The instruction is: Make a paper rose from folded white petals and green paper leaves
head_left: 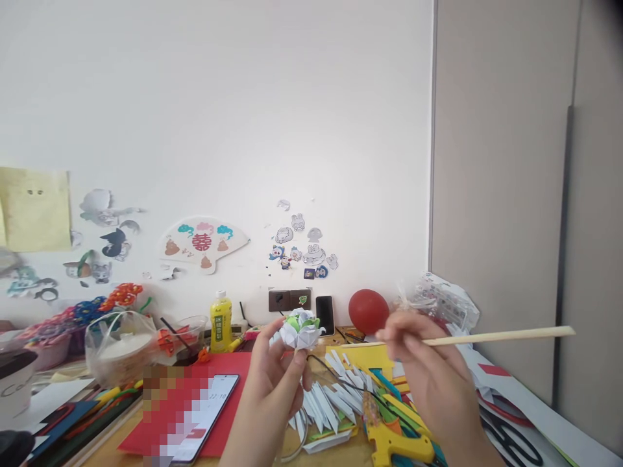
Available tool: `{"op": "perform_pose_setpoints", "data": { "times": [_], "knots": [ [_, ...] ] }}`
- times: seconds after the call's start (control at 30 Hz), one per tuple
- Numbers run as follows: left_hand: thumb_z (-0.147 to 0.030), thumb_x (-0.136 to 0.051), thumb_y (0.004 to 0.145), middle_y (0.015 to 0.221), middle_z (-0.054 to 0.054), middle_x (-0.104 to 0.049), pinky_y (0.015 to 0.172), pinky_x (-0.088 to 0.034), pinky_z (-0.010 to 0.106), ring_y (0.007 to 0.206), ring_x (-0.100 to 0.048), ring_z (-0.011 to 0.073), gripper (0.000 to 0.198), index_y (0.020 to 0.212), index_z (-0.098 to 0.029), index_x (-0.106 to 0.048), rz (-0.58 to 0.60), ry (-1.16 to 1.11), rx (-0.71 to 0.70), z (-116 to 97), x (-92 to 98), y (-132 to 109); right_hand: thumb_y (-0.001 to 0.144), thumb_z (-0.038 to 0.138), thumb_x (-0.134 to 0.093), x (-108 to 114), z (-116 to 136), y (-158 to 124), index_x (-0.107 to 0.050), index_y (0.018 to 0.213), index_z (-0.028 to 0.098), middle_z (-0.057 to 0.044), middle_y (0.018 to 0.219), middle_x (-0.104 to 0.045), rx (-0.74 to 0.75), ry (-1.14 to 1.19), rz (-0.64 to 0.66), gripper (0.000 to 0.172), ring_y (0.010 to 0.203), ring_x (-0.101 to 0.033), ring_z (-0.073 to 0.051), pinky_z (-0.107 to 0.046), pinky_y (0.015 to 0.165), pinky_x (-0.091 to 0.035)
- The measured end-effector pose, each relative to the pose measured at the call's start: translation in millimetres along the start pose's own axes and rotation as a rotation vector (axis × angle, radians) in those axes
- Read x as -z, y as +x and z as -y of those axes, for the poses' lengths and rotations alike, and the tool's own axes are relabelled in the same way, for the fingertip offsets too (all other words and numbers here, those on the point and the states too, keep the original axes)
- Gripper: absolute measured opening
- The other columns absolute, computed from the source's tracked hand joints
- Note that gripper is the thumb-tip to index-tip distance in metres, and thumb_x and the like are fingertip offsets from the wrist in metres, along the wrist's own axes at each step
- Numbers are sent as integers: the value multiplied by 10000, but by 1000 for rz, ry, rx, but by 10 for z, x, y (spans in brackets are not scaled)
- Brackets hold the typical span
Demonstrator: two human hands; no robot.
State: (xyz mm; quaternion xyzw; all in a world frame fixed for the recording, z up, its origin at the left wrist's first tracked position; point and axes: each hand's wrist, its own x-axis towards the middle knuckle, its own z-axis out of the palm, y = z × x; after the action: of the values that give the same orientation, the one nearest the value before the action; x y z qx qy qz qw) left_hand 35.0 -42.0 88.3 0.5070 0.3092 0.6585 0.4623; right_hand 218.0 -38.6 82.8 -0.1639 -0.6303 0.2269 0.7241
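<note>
My left hand [278, 376] holds a paper flower [302, 329] upright, its fingers closed round the base. White folded petals surround a green middle. My right hand [431, 370] grips a pale wooden chopstick [506, 336], which points out to the right and lies almost level. The two hands are apart, and the stick does not touch the flower. Below them on the table lie several folded white paper strips [324, 405]. A yellow glue gun [396, 444] rests under my right hand, partly hidden by it.
A phone [211, 415] lies on red paper [141, 431] at the left. Behind stand a yellow-labelled bottle [220, 324], another phone [325, 314] and a red balloon [368, 311]. Black-handled scissors [511, 434] lie at the right, a cup [17, 389] at far left.
</note>
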Motion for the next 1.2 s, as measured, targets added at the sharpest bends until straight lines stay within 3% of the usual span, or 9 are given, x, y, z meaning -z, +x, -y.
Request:
{"op": "perform_pose_setpoints", "data": {
  "times": [0.13, 0.23, 0.33, 0.47, 0.57, 0.67, 0.8, 0.93, 1.2],
  "knots": [
    [-379, -680, 727, 756, -28, -580, 328, -226, 113, 431, -450, 45, 513, 1148, -252, -415, 25, 11, 32, 11, -19, -1, 942, 450, -380, 4, 91, -50, -576, 1096, 243, 7, 698, -509, 88, -398, 147, 324, 569, -479, -136, -248, 522, -390],
    [-388, -702, 703, 763, -38, -569, 313, -226, 118, 406, -432, 43, 546, 1141, -268, -400, 76, -34, 44, 37, -20, -5, 963, 468, -287, -67, 113, -45, -614, 809, 200, -6, 626, -500, 249, -755, 355, 451, 571, -475, -147, -254, 510, -335],
    [-408, -723, 686, 744, -43, -563, 317, -229, 127, 407, -455, 58, 584, 1155, -282, -399, 95, -39, 57, 36, -4, -14, 976, 412, -295, -116, 98, -20, -513, 652, 197, 5, 584, -465, 323, -884, 346, 446, 547, -442, -138, -247, 494, -306],
    [-387, -701, 733, 733, -35, -580, 378, -287, 149, 435, -457, 58, 527, 1172, -292, -425, 92, -19, -18, 14, 20, -24, 927, 566, -298, -91, 82, -12, -475, 693, 205, 13, 632, -439, 262, -820, 241, 465, 563, -437, -143, -249, 503, -327],
    [-363, -694, 754, 737, -34, -596, 451, -369, 180, 495, -490, 74, 505, 1178, -285, -431, 148, -17, -95, 50, 25, -15, 824, 688, -397, -74, 61, -36, -554, 905, 220, 15, 704, -458, 119, -702, 198, 500, 610, -479, -150, -249, 534, -390],
    [-354, -700, 749, 785, -21, -623, 510, -421, 207, 555, -515, 92, 529, 1196, -280, -426, 221, -28, -90, 127, 19, -4, 760, 628, -584, -76, 18, -63, -527, 1143, 279, 14, 807, -500, -12, -580, 169, 522, 600, -475, -124, -230, 529, -421],
    [-343, -715, 734, 717, -29, -645, 523, -427, 226, 562, -527, 112, 530, 1174, -273, -426, 310, -65, -45, 223, 26, 9, 682, 635, -658, -84, 11, -57, -502, 1257, 308, -8, 880, -536, -94, -439, 228, 680, 559, -466, -104, -222, 501, -449],
    [-346, -687, 762, 610, -41, -650, 523, -408, 227, 509, -518, 108, 331, 985, -241, -465, 374, -42, -10, 276, 62, 34, 624, 592, -727, -137, 89, -30, -564, 1213, 279, -45, 920, -587, -196, -374, 303, 686, 755, -593, -190, -255, 570, -519],
    [-115, -679, 666, 927, 45, -680, 726, -435, 301, 874, -611, 224, 460, 1062, -237, -478, 370, 167, -55, 236, 48, -21, 717, 420, -725, -215, 0, -34, -585, 1155, 287, -53, 1103, -634, 29, -330, 390, 479, 993, -611, -220, -293, 816, -517]
  ]
}}
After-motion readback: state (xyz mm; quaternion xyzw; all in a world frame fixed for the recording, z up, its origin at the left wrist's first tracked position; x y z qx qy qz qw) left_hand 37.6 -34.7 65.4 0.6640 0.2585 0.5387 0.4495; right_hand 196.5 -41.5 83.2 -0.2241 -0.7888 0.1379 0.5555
